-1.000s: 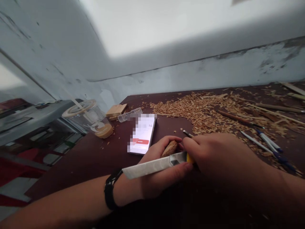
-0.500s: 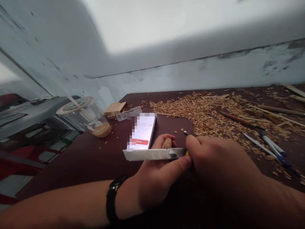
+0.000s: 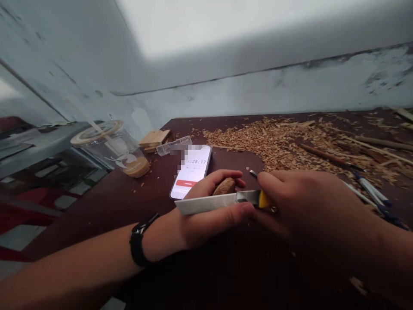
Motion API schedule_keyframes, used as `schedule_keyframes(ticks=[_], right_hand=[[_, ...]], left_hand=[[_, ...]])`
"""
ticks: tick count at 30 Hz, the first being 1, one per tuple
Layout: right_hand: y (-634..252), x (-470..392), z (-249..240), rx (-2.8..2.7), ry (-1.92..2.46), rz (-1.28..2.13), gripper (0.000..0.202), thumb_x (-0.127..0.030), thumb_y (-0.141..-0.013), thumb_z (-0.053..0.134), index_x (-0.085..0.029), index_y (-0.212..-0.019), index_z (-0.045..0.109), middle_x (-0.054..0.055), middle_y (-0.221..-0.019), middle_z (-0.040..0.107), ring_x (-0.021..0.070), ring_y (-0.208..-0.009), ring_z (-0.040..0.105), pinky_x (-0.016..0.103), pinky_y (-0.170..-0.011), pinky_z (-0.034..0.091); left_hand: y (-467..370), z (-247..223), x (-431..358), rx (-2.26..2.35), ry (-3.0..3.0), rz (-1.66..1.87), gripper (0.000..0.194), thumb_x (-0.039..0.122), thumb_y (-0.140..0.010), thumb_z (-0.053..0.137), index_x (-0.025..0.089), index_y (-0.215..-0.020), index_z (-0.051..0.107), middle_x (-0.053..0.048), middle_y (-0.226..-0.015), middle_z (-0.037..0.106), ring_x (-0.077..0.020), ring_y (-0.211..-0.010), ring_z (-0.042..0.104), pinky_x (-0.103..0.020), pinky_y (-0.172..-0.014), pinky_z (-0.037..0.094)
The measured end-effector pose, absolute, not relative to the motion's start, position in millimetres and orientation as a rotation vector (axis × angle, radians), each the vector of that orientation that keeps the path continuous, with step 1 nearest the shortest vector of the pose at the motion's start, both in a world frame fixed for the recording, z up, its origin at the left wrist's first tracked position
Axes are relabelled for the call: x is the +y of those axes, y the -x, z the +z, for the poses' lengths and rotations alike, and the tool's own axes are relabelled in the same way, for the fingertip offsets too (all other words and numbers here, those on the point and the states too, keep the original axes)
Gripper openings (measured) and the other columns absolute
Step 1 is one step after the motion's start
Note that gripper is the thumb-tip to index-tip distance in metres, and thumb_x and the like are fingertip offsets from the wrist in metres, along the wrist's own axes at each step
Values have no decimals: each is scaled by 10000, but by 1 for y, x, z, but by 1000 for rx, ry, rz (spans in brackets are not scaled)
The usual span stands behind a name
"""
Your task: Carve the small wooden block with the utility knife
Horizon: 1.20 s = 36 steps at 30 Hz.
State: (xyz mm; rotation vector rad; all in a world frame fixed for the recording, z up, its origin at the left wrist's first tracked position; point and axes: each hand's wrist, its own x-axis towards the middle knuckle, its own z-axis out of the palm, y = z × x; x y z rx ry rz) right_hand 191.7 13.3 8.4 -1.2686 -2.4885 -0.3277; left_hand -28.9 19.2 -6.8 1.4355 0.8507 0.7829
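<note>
My left hand [image 3: 209, 215], with a black band on its wrist, is closed around a small brown wooden piece [image 3: 225, 187]; the fingers hide part of it. In my right hand [image 3: 300, 202] is a yellow-handled utility knife [image 3: 206, 203], its long blade extended to the left across my left palm, near the wooden piece. My left thumb lies by the base of the blade. Just behind my left hand a lit phone [image 3: 193, 172] with a red button on its screen rests on the dark table [image 3: 129, 211].
Wood shavings [image 3: 277, 144] cover the back right, with a brown-handled tool [image 3: 329, 157] and pens [image 3: 371, 191] among them. At the left stand a plastic cup [image 3: 129, 150] with a straw, wooden blocks [image 3: 155, 138] and a clear plastic case [image 3: 174, 145].
The knife and my right hand have shifted slightly up and right, showing the yellow handle. My left hand has tilted, and more of the wooden piece shows. The view has shifted slightly.
</note>
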Motion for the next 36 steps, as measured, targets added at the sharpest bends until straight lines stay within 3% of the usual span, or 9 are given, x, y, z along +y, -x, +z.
schedule_keyframes(ticks=[6,11,14,21,26,31,36], right_hand=[[-191,10,7,-2492,1281,-414,274,-452,-939,494,-268,-741,453,19,-609,573,238,-458,555,306,-495,194],[-190,6,10,-2463,1266,-631,265,-473,-901,518,-274,-745,437,9,-564,530,217,-432,495,301,-510,136],[-191,5,11,-2477,1280,-649,240,-459,-899,528,-271,-764,463,11,-577,530,200,-450,474,299,-509,138],[-187,7,18,-2531,1319,-535,293,-498,-885,520,-269,-713,457,18,-592,557,200,-462,479,307,-489,165],[-187,9,22,-2528,1304,-536,264,-384,-888,493,-270,-657,435,6,-524,524,189,-420,428,306,-471,156],[-186,10,23,-2522,1373,-599,231,-241,-701,629,-254,-605,420,-4,-499,499,145,-412,352,282,-449,132],[-181,8,20,-2507,1531,-550,221,-250,-751,637,-252,-615,463,15,-500,517,157,-412,412,290,-465,134]], left_hand=[[28,-3,13,938,-1405,770,637,459,-854,839,229,-1384,570,-67,-1252,656,-207,-1010,682,-319,-837,563],[26,2,2,905,-1404,725,552,399,-910,788,247,-1388,557,-79,-1295,652,-218,-1034,663,-305,-803,526],[24,0,0,859,-1353,719,486,404,-920,776,243,-1321,554,-70,-1161,678,-205,-950,649,-302,-763,491],[21,-10,2,741,-1384,804,346,439,-975,707,245,-1217,554,-30,-1097,634,-174,-973,607,-288,-821,478],[18,-10,-5,825,-1394,760,404,493,-977,687,269,-1255,499,-22,-1068,601,-163,-882,575,-292,-730,436],[7,-17,-14,899,-1347,949,359,461,-964,712,272,-1207,526,-8,-1077,577,-163,-913,565,-296,-737,424],[1,-19,-15,983,-1308,1054,342,482,-975,696,262,-1167,518,5,-1016,568,-149,-872,533,-282,-725,418]])
